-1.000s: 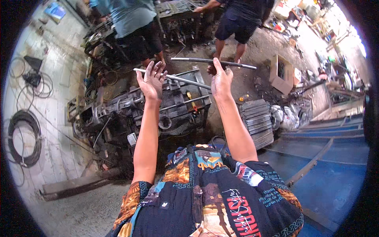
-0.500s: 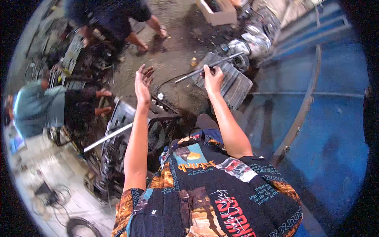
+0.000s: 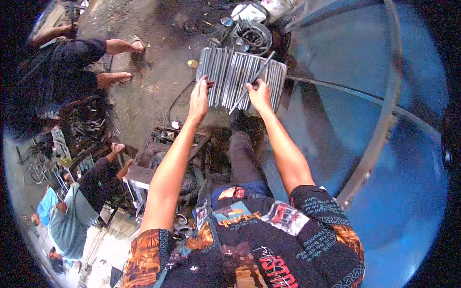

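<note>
Pinched in the fingers of my right hand is a metal rod, slanting from lower left to upper right. It passes over a layer of similar grey rods, laid side by side on a flat support in front of me. My left hand is at the left side of these rods, with its fingers stretched out and nothing seen in them. Whether those fingertips touch the rods I cannot tell.
Beyond the rods stands a round bowl of metal parts. A blue metal panel rises on the right. Near my left forearm is a dark metal frame. At left are a person in dark clothes and another in teal.
My view has turned, and the row of rods now lies straight ahead. My right hand still holds the rod, now steeper and over the row. My left hand has come close to the row.
</note>
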A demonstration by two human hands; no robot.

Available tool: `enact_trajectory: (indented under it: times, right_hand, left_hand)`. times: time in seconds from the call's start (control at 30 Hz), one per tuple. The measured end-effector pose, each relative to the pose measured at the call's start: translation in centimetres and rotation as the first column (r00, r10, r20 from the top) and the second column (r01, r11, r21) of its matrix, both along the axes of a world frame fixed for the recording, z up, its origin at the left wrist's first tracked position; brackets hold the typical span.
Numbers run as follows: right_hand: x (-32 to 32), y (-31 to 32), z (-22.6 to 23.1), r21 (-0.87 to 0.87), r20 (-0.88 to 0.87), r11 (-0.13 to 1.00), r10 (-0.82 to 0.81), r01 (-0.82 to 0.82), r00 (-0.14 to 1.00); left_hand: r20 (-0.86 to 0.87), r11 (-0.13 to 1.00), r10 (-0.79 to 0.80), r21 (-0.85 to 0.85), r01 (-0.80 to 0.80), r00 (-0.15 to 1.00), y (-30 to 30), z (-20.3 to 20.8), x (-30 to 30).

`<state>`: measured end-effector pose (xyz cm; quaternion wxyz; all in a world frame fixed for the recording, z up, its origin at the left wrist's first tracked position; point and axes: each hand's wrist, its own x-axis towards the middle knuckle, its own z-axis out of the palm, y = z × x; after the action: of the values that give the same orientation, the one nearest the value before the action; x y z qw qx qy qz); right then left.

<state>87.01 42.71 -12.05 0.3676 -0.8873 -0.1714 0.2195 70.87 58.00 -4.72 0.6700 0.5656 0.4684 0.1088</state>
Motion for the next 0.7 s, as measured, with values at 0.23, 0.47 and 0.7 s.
enact_trajectory:
  times: [0.23,0.47,0.7]
  right_hand:
    - [1.0,-0.7,-10.8,-0.158,-0.162,0.98,0.097,-0.122,0.982]
    - [0.5,1.2,-14.2,-0.198,-0.292,0.968,0.093,-0.155,0.952]
    - [-0.8,2.6,-17.8,-0.246,-0.226,0.965,0.036,-0.093,0.973]
  left_hand:
    - [-0.196,0.971,-0.137,0.169,0.171,0.971,-2.0,-10.6,5.0]
    - [-0.267,0.924,-0.25,0.221,0.312,0.931,-0.7,-16.7,7.0]
    - [-0.329,0.842,-0.355,0.295,0.452,0.875,-0.9,-19.1,8.0]
